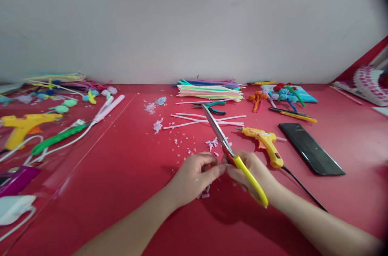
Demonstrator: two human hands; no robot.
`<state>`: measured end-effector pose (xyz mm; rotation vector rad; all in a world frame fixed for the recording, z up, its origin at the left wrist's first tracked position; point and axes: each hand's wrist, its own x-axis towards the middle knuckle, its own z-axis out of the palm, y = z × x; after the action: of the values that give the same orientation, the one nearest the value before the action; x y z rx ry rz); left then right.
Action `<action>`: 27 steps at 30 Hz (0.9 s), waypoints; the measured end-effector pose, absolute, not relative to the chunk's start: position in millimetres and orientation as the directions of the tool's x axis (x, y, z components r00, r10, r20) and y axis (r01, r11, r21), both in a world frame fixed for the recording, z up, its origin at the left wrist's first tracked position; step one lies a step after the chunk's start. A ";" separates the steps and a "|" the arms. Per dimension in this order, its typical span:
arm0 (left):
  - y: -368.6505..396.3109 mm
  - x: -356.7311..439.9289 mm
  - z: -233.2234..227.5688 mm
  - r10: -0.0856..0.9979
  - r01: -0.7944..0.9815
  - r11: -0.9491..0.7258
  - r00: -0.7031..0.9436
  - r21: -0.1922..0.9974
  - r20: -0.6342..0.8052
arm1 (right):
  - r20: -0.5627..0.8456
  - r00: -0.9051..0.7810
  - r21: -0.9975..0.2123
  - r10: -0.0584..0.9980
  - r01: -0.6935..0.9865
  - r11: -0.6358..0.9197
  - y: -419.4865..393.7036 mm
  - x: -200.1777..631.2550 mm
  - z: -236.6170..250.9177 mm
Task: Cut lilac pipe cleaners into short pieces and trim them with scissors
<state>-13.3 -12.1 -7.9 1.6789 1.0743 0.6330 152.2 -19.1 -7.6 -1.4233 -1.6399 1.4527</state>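
Observation:
A pair of scissors (249,175) with yellow handles is in my right hand (253,167), its blades pointing up and away from me. My left hand (197,175) is closed in a pinch, its fingertips meeting those of my right hand. Whatever sits between the left fingertips is too small or hidden to make out. Short lilac snippets (212,143) of pipe cleaner lie just beyond my hands, and a few more cut pieces (205,195) show beneath the left one. Several pale pink pipe cleaners (209,120) lie crossed farther back.
Pliers (216,107) lie before a bundle of pipe cleaners (209,89). On the right are a yellow glue gun (263,141) with a cord and a black phone (311,147). Another glue gun (26,124) and a pink styling iron (109,108) occupy the left. A pale partition (182,26) borders the back.

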 end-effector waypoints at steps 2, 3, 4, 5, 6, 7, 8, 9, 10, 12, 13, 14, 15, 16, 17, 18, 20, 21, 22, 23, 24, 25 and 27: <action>-12.0 -13.6 -9.4 0.869 0.366 -0.096 0.484 0.925 -0.101 | -0.234 -0.258 -0.932 0.937 0.335 -0.141 -17.6 153.8 -11.4; -10.7 -15.1 -10.3 0.883 0.385 -0.122 0.463 0.915 -0.077 | -0.219 -0.214 -0.935 0.952 0.326 -0.142 -15.2 156.0 -13.6; -8.4 -17.7 -11.1 0.906 0.414 -0.163 0.421 0.896 -0.030 | -0.196 -0.158 -0.936 0.968 0.323 -0.137 -11.6 159.1 -15.9; -4.9 -21.6 -11.9 0.930 0.452 -0.207 0.366 0.868 0.031 | -0.166 -0.103 -0.936 0.981 0.330 -0.124 -7.0 163.0 -18.2; -0.6 -26.6 -12.5 0.946 0.489 -0.242 0.309 0.838 0.092 | -0.129 -0.053 -0.931 0.990 0.351 -0.102 -1.5 167.3 -20.5; 4.4 -32.5 -13.0 0.957 0.529 -0.265 0.247 0.806 0.153 | -0.093 -0.006 -0.922 0.996 0.377 -0.084 4.3 171.7 -22.9; 9.5 -38.7 -13.5 0.959 0.572 -0.280 0.205 0.771 0.196 | -0.081 0.018 -0.915 0.997 0.395 -0.082 10.0 175.9 -25.3; 14.6 -45.0 -13.8 0.957 0.618 -0.290 0.179 0.731 0.228 | -0.084 0.033 -0.907 0.996 0.411 -0.090 15.2 179.6 -27.6; 19.1 -50.7 -14.2 0.955 0.661 -0.295 0.173 0.690 0.242 | -0.096 0.028 -0.903 0.995 0.418 -0.099 19.4 182.7 -29.6; 25.8 -59.7 -14.9 0.954 0.710 -0.290 0.164 0.642 0.250 | -0.112 0.019 -0.902 0.994 0.418 -0.110 24.4 186.7 -32.3; 27.9 -62.5 -15.5 0.955 0.727 -0.285 0.157 0.625 0.253 | -0.110 0.016 -0.906 0.994 0.410 -0.107 25.2 188.0 -32.7; 29.2 -64.2 -16.2 0.954 0.740 -0.286 0.157 0.609 0.256 | -0.100 0.019 -0.910 0.995 0.403 -0.099 25.0 189.1 -32.5; 29.8 -64.9 -17.0 0.951 0.751 -0.293 0.166 0.592 0.260 | -0.086 0.024 -0.913 0.996 0.399 -0.088 24.2 190.1 -31.8; 30.0 -64.9 -17.7 0.946 0.758 -0.309 0.184 0.575 0.266 | -0.071 0.027 -0.913 0.997 0.401 -0.076 23.1 191.1 -30.8; 29.7 -64.3 -18.4 0.941 0.761 -0.323 0.197 0.562 0.273 | -0.055 0.029 -0.911 0.998 0.407 -0.063 21.8 192.1 -29.6; 29.0 -63.3 -18.7 0.939 0.762 -0.330 0.201 0.557 0.281 | -0.043 0.028 -0.907 0.999 0.418 -0.051 20.6 192.9 -28.6; 26.2 -60.3 -17.6 0.938 0.749 -0.334 0.201 0.572 0.284 | -0.029 0.016 -0.902 0.999 0.430 -0.033 18.7 193.3 -27.1; 24.1 -58.5 -16.0 0.937 0.732 -0.344 0.223 0.588 0.270 | -0.031 0.002 -0.904 1.000 0.427 -0.029 18.1 192.8 -26.6; 21.6 -56.6 -13.6 0.930 0.706 -0.367 0.277 0.606 0.240 | -0.037 -0.012 -0.905 0.999 0.424 -0.028 17.7 191.7 -26.1; 18.7 -54.6 -10.6 0.912 0.669 -0.399 0.360 0.627 0.197 | -0.045 -0.025 -0.905 0.999 0.423 -0.030 17.3 190.3 -25.6; 15.5 -52.5 -7.4 0.879 0.630 -0.433 0.453 0.645 0.148 | -0.054 -0.036 -0.903 0.998 0.429 -0.033 17.0 188.6 -24.8; 12.2 -50.6 -4.3 0.838 0.597 -0.462 0.536 0.656 0.102 | -0.062 -0.042 -0.897 0.997 0.441 -0.037 16.6 186.8 -23.9; 5.8 -47.0 0.4 0.757 0.561 -0.511 0.653 0.651 0.032 | -0.083 -0.041 -0.877 0.996 0.477 -0.053 15.5 183.5 -21.6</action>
<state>-47.0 5.8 0.4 2.2585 1.0187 0.4186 183.5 15.5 -21.6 -1.5946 -1.5816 1.0316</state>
